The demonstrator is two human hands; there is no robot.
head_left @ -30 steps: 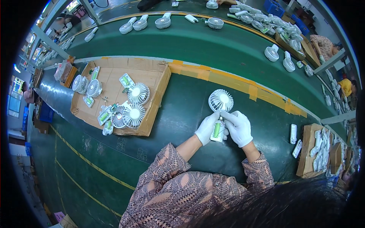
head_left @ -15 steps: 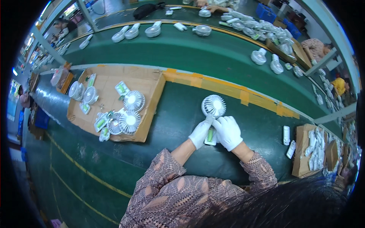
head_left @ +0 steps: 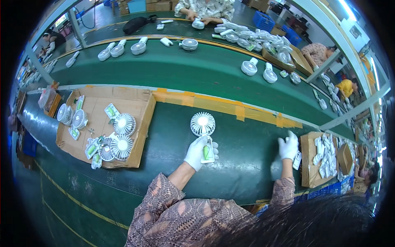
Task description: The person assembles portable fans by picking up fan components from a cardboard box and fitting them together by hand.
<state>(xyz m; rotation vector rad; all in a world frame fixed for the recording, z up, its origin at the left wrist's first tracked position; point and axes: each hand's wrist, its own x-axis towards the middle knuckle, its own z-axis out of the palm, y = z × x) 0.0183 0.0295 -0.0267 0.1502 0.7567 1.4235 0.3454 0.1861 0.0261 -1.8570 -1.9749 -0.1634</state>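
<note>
My left hand (head_left: 196,154), in a white glove, is closed around the handle of a small white handheld fan (head_left: 203,124). The fan's round grille points away from me, and the open handle shows a green battery (head_left: 206,152). My right hand (head_left: 289,147), also gloved, reaches out to the right with thumb and fingers apart. It covers the spot beside a white handle cover (head_left: 297,159) on the green work surface; whether it touches a piece under it is hidden.
A cardboard tray (head_left: 140,140) with several opened fans lies to the left. At the right, a cardboard box (head_left: 306,161) holds white handle covers. Beyond the taped ledge (head_left: 214,104), a green conveyor (head_left: 164,68) carries fans. A co-worker (head_left: 205,10) handles a fan across it.
My right hand has left the fan and moved right to the loose white covers. My left hand keeps hold of the fan by its handle. The whole view has shifted.
</note>
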